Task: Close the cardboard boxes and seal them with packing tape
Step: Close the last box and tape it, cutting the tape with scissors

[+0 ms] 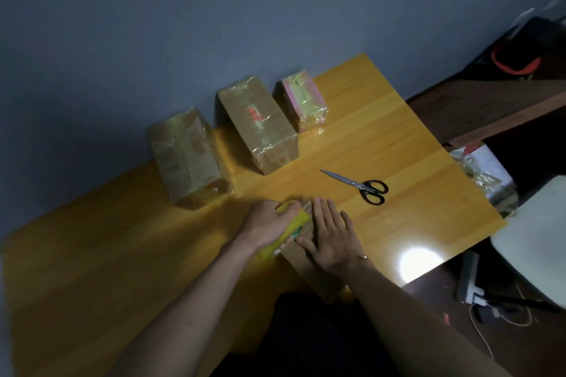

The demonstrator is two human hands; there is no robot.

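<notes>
Left hand (266,223) grips tape roll (286,232); labels illegible.

Your tape roll (286,231), yellow with clear tape, stands on edge on the brown cardboard box (309,266) nearest you, which lies flat and closed. Beyond that box you have three taped boxes in a row: a tall brown one (186,159) at left, a brown one (258,122) in the middle, and a small pink-and-yellow one (303,99) at right.
</notes>
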